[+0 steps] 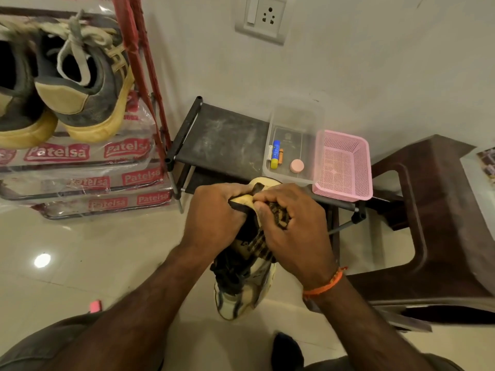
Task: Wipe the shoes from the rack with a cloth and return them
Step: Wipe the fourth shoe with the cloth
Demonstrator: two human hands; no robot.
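Cream and black, that's the shoe [245, 285] this person has in front of them, held up over the pale floor tiles just in front of the low black rack [222, 140]. The left hand [214, 212] is clamped around the upper end of it, fingers curled over the edge, while the right hand [292, 223] has a striped dark-and-tan cloth [278, 214] bunched in its fingers and pressed against the shoe. So we're mid-wipe, I'd say, working near the collar or heel end, though the hands cover too much to be sure which part. The lower end looks like it hasn't had the cloth on it at this point, so my guess is the next move means sliding the cloth down that way, with the left hand turning the shoe to bring a new side up. After that it needs to go back on the rack, and the bare dusty top shelf looks like the obvious spot. On the rack's right end there's a clear plastic box [294, 124] with a few small bits inside and a pink basket [342, 167] touching it. A grey pair of sneakers [80, 84] sits on another shelf to the left, apparently waiting their turn.
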